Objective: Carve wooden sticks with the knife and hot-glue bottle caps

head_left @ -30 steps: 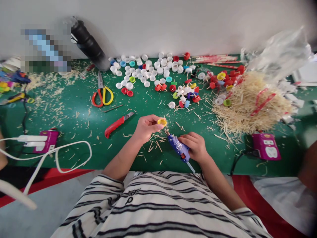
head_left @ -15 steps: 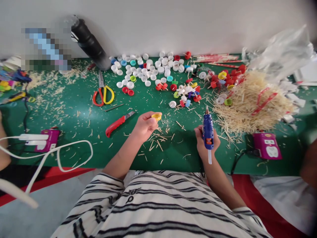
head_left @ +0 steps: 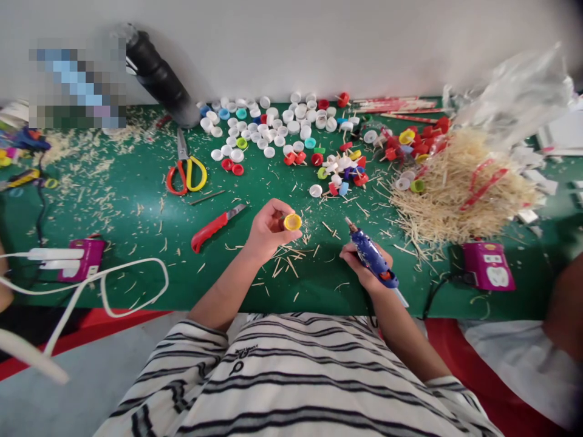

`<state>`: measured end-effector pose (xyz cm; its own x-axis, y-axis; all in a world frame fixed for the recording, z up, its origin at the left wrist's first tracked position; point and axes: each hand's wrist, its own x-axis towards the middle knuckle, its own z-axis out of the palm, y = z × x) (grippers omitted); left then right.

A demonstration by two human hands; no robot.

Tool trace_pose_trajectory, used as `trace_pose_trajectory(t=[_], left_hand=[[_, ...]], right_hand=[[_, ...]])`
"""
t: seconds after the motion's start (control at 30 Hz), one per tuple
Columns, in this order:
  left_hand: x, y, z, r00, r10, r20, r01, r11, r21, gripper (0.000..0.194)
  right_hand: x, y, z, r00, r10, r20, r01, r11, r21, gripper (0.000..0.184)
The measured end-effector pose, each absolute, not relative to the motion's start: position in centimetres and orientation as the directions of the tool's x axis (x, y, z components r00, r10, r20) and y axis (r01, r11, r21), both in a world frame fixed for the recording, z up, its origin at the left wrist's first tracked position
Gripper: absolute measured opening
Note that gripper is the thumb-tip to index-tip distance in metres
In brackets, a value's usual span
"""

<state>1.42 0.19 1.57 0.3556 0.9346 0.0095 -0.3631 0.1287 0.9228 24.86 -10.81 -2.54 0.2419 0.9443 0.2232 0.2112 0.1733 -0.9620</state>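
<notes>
Between the thumb and fingers of my left hand (head_left: 269,229) is a yellow bottle cap (head_left: 292,222), its hollow side facing up toward me. My right hand (head_left: 367,264) is wrapped around a blue glue gun (head_left: 371,255), whose metal nozzle slants up and left toward the cap, some way apart from it. A clear glue stick (head_left: 401,297) pokes out of the gun's rear. Cut wooden sticks (head_left: 286,264) lie scattered on the green table (head_left: 319,288) below the cap.
A red-handled knife (head_left: 216,229) and scissors (head_left: 186,173) lie left of my hands. Loose white caps (head_left: 268,152) and caps with sticks (head_left: 339,167) spread behind. A heap of thin sticks (head_left: 464,194) is at right. Purple power boxes (head_left: 489,267) and a white cable (head_left: 136,261) flank me.
My left hand has turned the yellow cap so its hollow side shows. My right hand has tilted the glue gun, swinging its nozzle leftward and down toward the cap.
</notes>
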Motion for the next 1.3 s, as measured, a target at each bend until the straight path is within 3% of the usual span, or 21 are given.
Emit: trace_pose_trajectory(t=[0.13, 0.27, 0.43, 0.73, 0.97, 1.3], left_hand=[[1.4, 0.0, 1.6, 0.294, 0.951, 0.093, -0.334, 0.011, 0.943, 0.043], [1.3, -0.2, 1.7, 0.298, 0.948, 0.115, -0.310, -0.018, 0.951, 0.041], [1.3, -0.6, 1.7, 0.369, 0.922, 0.120, -0.306, -0.001, 0.952, 0.041], [1.6, -0.6, 2.0, 0.377, 0.920, 0.111, -0.286, 0.002, 0.958, 0.040], [1.8, -1.1, 2.2, 0.380, 0.916, 0.130, -0.175, -0.066, 0.982, 0.039], [1.8, -1.7, 2.3, 0.391, 0.913, 0.117, -0.131, -0.070, 0.989, 0.039]], right_hand=[[24.9, -10.3, -2.8, 0.182, 0.972, 0.148, -0.069, 0.163, -0.984, 0.018], [24.7, -9.9, -1.4, 0.076, 0.997, -0.021, -0.473, 0.017, -0.881, 0.024], [25.1, -10.1, -0.2, -0.103, 0.990, -0.097, -0.658, -0.141, -0.739, 0.021], [25.2, -10.2, -0.5, -0.286, 0.944, -0.163, -0.675, -0.319, -0.665, 0.029], [23.4, -10.9, -1.3, -0.392, 0.917, -0.068, -0.659, -0.332, -0.675, 0.041], [22.7, -10.7, -1.4, -0.323, 0.943, -0.083, -0.558, -0.260, -0.788, 0.038]])
